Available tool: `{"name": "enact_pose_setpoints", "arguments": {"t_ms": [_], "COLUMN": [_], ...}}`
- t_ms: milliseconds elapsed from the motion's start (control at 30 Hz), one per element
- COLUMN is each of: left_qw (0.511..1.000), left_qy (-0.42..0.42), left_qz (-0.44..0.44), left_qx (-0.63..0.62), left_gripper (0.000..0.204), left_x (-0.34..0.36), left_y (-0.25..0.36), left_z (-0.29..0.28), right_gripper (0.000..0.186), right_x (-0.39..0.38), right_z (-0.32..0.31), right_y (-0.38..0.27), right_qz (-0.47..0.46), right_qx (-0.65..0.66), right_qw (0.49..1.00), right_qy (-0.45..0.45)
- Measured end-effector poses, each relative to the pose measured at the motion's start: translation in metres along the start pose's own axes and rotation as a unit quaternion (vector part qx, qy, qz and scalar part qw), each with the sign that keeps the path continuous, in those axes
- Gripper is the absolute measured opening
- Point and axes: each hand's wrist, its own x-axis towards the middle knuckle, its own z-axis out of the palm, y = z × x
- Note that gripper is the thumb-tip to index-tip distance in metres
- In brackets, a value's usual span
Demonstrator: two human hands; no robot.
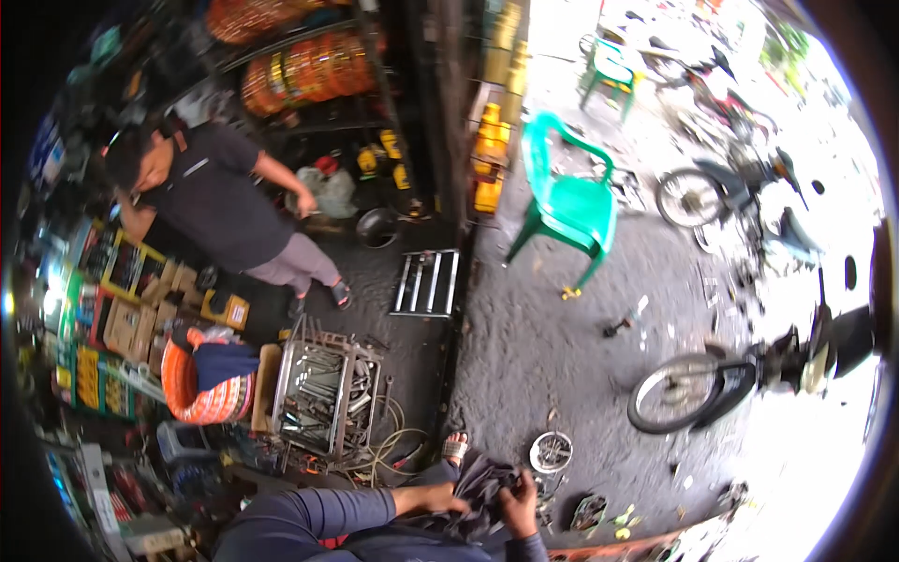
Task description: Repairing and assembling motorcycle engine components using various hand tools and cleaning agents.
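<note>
A crumpled dark cloth [479,495] lies bunched between my two hands at the bottom of the view. From the left, my left hand [442,499] reaches into its near folds, with the fingers closed on the fabric and partly hidden by it. My right hand [521,504] grips the cloth's right side, thumb and fingers bent around it. My sandalled foot [455,448] shows just beyond the cloth. Close by on the right, a round metal wheel-like part [551,451] rests on the dark ground.
A metal rack of tools [323,389] stands left, beside a loose hose [398,436]. Behind it a person [220,192] in a dark shirt stands near shelves. A green plastic chair [576,206] is ahead; motorcycles [749,375] stand right. A metal grate [426,283] lies near the doorway.
</note>
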Motion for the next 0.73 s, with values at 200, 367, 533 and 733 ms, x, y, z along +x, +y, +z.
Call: {"name": "enact_pose_setpoints", "arguments": {"t_ms": [200, 367, 533, 733], "left_qw": [0.888, 0.824, 0.681, 0.433], "left_qy": [0.383, 0.555, 0.666, 0.519], "left_qz": [0.098, -0.094, -0.252, -0.585], "left_qx": [-0.235, -0.063, -0.173, -0.448], "left_gripper": [0.037, 0.039, 0.041, 0.101], "left_x": [-0.076, -0.062, -0.085, -0.121], "left_y": [0.034, -0.065, -0.226, -0.211], "left_z": [-0.097, -0.123, -0.103, -0.128], "right_gripper": [0.058, 0.036, 0.027, 0.034], "right_x": [0.116, 0.22, 0.344, 0.492], "right_z": [0.027, 0.014, -0.046, -0.13], "right_y": [-0.13, -0.128, -0.087, -0.08], "right_qz": [0.029, -0.035, 0.129, 0.338], "right_qx": [-0.087, -0.291, -0.34, -0.328], "right_qw": [0.972, 0.927, 0.914, 0.88], "right_qy": [-0.218, -0.234, -0.18, -0.064]}}
